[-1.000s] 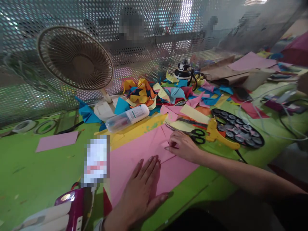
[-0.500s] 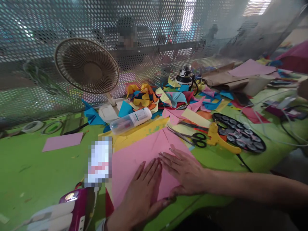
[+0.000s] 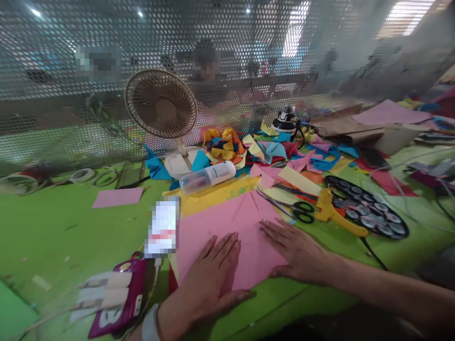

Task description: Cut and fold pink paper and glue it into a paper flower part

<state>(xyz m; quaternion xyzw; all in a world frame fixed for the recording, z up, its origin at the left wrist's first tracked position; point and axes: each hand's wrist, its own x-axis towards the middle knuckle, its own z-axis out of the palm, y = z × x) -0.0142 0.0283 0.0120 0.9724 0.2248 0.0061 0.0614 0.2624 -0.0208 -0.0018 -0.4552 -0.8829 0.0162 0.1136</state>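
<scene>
A large sheet of pink paper (image 3: 213,218) lies on the green table, with crease lines near its far corner. My left hand (image 3: 213,267) rests flat on its near left part, fingers stretched forward and thumb out to the right. Across from it, my right hand (image 3: 296,248) lies on the sheet's right side with fingers extended to the left. Neither hand grips anything. Yellow paper (image 3: 199,201) shows beneath the pink sheet's far edge. Just beyond my right hand are black-handled scissors (image 3: 302,211) and a yellow glue gun (image 3: 336,218).
A clear bottle (image 3: 208,176) lies behind the sheet, before a desk fan (image 3: 165,109) and a heap of folded coloured paper (image 3: 227,144). To the left sit a lit phone (image 3: 162,227) and a purple power strip (image 3: 133,289). A black round tray (image 3: 369,206) is at right.
My right hand has slid to the right, away from my left hand, widening the gap between them. The left hand stays on the paper. The view has turned a little to the left.
</scene>
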